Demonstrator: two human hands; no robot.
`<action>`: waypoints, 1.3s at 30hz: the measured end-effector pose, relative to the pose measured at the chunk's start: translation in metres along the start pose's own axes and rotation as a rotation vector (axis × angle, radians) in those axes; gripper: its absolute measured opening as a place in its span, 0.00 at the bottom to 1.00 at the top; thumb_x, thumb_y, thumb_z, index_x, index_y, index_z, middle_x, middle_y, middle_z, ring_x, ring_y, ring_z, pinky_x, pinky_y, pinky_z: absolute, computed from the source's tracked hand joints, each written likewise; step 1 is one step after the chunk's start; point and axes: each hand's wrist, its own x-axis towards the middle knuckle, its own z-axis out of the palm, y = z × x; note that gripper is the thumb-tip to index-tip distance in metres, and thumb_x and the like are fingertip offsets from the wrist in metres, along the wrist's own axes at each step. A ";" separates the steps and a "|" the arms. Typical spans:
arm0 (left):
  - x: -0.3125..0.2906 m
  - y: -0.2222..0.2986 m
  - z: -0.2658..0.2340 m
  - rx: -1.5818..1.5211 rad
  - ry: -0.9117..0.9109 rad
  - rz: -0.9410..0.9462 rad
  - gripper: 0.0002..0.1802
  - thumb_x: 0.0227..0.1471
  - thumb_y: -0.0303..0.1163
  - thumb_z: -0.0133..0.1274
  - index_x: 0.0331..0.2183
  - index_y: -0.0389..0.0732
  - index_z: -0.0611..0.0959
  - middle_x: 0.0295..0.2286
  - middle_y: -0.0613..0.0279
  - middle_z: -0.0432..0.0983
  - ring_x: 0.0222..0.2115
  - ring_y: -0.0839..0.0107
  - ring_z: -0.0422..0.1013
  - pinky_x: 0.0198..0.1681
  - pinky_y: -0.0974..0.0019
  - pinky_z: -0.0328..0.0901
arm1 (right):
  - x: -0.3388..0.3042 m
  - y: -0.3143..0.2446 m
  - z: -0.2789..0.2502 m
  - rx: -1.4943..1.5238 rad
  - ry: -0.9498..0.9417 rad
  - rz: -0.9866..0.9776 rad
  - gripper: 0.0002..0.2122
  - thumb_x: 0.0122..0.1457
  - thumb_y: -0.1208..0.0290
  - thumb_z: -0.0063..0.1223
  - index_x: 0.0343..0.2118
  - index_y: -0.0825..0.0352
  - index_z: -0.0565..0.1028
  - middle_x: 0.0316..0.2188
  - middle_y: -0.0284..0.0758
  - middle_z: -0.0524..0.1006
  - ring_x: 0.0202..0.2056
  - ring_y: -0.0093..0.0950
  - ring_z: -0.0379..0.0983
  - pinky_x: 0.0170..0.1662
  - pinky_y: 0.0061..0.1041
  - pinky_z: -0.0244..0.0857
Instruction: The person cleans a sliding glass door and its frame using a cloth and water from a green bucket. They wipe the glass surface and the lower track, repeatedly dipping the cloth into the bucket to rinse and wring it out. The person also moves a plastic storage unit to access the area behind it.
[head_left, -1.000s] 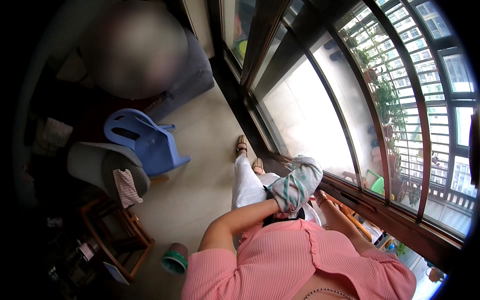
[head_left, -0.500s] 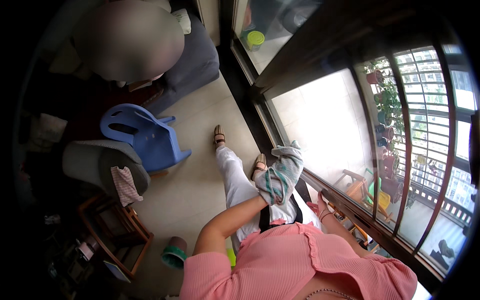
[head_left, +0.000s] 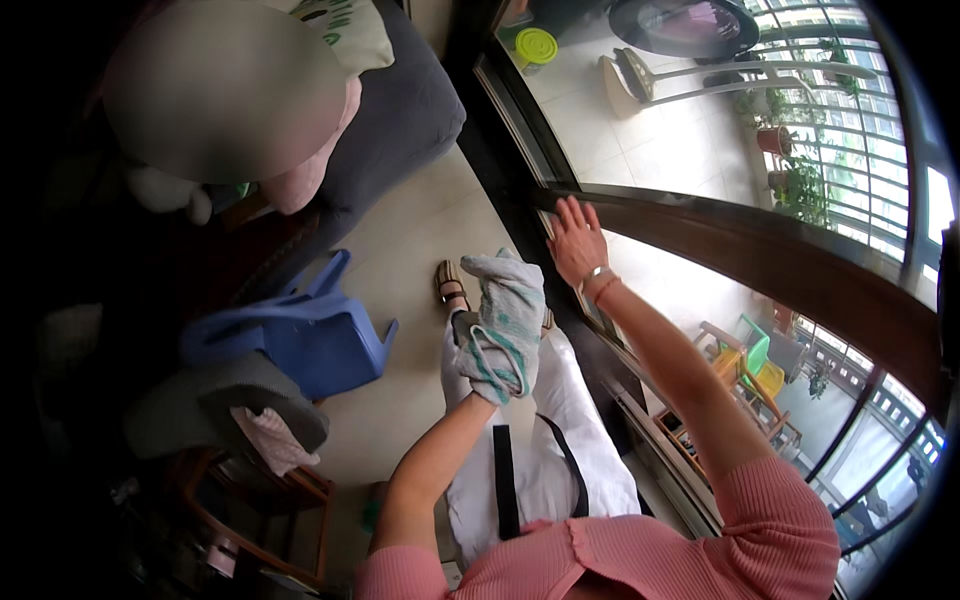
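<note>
A grey-and-teal terry cloth (head_left: pixel 510 325) is wrapped round my left hand like a mitt, and the hand's fingers are hidden inside it. This covered hand hangs over my white trousers (head_left: pixel 590 470), apart from the door. Ahead and to the right, my right hand (head_left: pixel 580 243) lies against the dark frame (head_left: pixel 650 208) of a sliding glass door, with fingers stretched out and nothing held. A band circles its wrist.
A blue plastic chair (head_left: pixel 320 340) stands left, beside a grey seat (head_left: pixel 200 405) with a pink striped cloth (head_left: pixel 272 440) on it. A person sits by the grey sofa (head_left: pixel 410 110) at far left. Past the glass are a broom (head_left: pixel 635 75), plants (head_left: pixel 800 190) and small chairs (head_left: pixel 755 350).
My right hand has moved from low beside my hip, forward along the door to its frame. My cloth-covered left hand has swung left, away from the door. The view has shifted.
</note>
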 end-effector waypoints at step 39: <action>0.366 -0.374 0.126 0.250 0.392 -0.067 0.28 0.38 0.39 0.53 0.42 0.34 0.73 0.38 0.45 0.73 0.43 0.50 0.68 0.47 0.54 0.60 | 0.401 0.042 0.340 1.223 -0.124 0.321 0.17 0.57 0.56 0.47 0.38 0.67 0.75 0.34 0.42 0.77 0.32 0.37 0.74 0.41 0.32 0.67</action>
